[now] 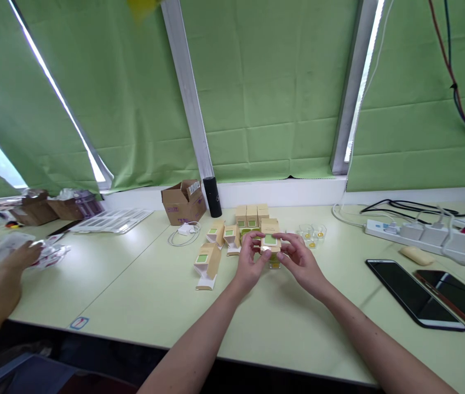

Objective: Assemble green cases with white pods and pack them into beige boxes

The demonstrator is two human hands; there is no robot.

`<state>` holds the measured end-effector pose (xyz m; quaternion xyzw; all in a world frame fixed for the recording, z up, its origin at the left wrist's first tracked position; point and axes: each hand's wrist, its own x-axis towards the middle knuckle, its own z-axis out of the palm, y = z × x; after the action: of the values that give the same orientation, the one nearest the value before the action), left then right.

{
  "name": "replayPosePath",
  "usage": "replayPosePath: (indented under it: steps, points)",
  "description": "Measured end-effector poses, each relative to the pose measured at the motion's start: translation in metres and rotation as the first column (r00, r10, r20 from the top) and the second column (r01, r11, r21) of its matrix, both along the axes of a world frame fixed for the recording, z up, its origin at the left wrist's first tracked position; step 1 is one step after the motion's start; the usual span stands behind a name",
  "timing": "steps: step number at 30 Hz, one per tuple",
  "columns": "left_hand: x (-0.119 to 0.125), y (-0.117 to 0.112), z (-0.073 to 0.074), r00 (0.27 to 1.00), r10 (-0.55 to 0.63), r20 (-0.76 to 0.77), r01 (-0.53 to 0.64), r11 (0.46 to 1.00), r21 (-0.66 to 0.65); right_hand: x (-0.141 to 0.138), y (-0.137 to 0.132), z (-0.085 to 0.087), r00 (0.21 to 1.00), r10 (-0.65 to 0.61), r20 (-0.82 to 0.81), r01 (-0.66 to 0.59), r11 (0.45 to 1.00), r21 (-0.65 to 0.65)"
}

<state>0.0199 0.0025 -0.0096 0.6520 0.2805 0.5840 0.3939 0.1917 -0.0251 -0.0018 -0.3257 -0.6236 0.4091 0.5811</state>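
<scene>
Between my two hands is a small cream cardboard box [270, 241] with a greenish window in its face. My left hand [252, 261] grips its left side, fingers on the upper edge and thumb low. On the opposite side my right hand [299, 258] pinches the box the same way. Several similar boxes with open flaps [207, 260] lie to the left of my hands. Behind them stands a group of closed small boxes [252, 213]. Just right of my right hand are several clear containers [313, 232] with yellow contents.
A brown carton [183, 201], a black cylinder [212, 197] and a coiled white cable [184, 232] stand or lie at the back. To the right are a power strip [417, 235], a phone [415, 293] and a second dark device [462, 298]. Another person's hands [22, 257] handle plastic packets at far left.
</scene>
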Motion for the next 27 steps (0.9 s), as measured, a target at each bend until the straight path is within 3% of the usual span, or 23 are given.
replayPosePath:
  steps: [8, 16, 27]
  points:
    - [-0.0014, 0.0006, 0.0011, 0.999, -0.05, 0.011, 0.049, 0.997, 0.06, 0.0008, 0.0018, 0.0003, 1.0, -0.014, 0.017, 0.013, 1.0, 0.006]
    - [0.0001, 0.0068, -0.0065, 1.0, 0.019, 0.003, -0.02, 0.995, 0.094, 0.0008, 0.0036, -0.001, 0.999, -0.032, 0.017, 0.032, 0.999, 0.013]
    - [0.0019, 0.0076, -0.0051, 0.997, 0.079, 0.0, -0.079, 0.99, 0.119, 0.0002, 0.0039, -0.0018, 0.998, -0.061, 0.035, 0.06, 0.998, 0.032]
